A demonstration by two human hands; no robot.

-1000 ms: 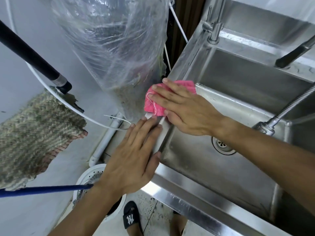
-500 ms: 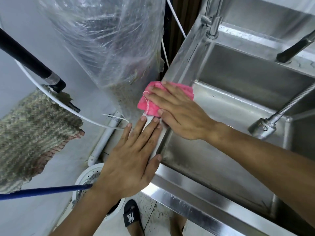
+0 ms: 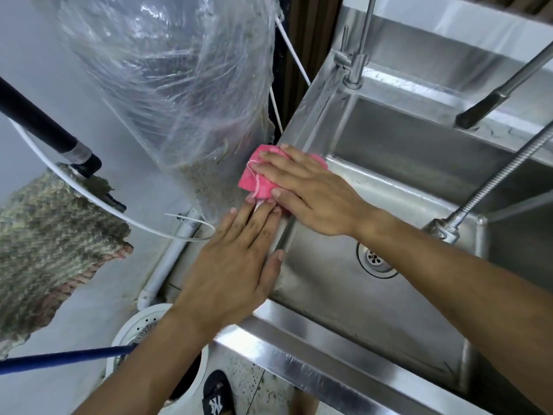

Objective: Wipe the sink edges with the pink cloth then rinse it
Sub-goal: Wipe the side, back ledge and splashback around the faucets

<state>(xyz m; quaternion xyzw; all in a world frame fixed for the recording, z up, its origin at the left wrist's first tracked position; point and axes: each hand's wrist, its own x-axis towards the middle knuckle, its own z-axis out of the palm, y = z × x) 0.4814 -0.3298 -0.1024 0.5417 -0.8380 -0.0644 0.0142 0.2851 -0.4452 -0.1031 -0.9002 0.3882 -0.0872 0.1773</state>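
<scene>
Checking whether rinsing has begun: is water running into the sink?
Off, apparently: no stream falls from the tap, and the basin around the drain looks unflooded.

Pink cloth (image 3: pixel 256 178); silver-grey sink (image 3: pixel 314 369); blue pole (image 3: pixel 65 358)

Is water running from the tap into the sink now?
No, no stream leaves the tap, and the right hand presses the pink cloth on the sink edge.

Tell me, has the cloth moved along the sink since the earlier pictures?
No, not noticeably. The cloth lies at the same spot on the left rim of the sink, about as far from the drain as before.
</scene>
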